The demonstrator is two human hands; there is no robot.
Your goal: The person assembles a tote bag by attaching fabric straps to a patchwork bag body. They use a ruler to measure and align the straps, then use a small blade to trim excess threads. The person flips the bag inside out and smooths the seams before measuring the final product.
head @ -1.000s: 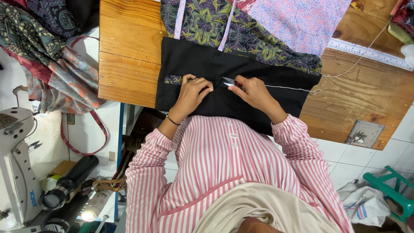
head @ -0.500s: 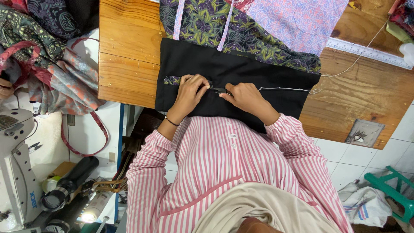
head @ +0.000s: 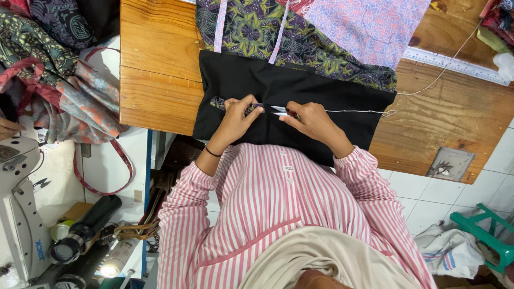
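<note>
A black fabric piece [head: 300, 85] lies flat on the wooden table [head: 155, 80], hanging over its near edge. My left hand [head: 235, 115] pinches the fabric at a small patterned opening near its middle left. My right hand [head: 308, 120] is close beside it, fingertips closed on a small silver pointed tool [head: 278, 111] that points toward the left hand. A white cord [head: 358, 111] runs from my right hand to the right across the fabric, then curls up over the table.
Green and purple patterned cloth [head: 321, 53] and lilac cloth [head: 369, 27] lie behind the black piece. A ruler [head: 455, 64] sits far right, a metal plate [head: 450, 163] at the near right corner. Piled fabrics [head: 53, 80] and a sewing machine [head: 21, 225] stand to the left.
My right hand has slid left along the black fabric with the silver tool, closing the gap to my left hand. More of the white cord now trails behind it.
</note>
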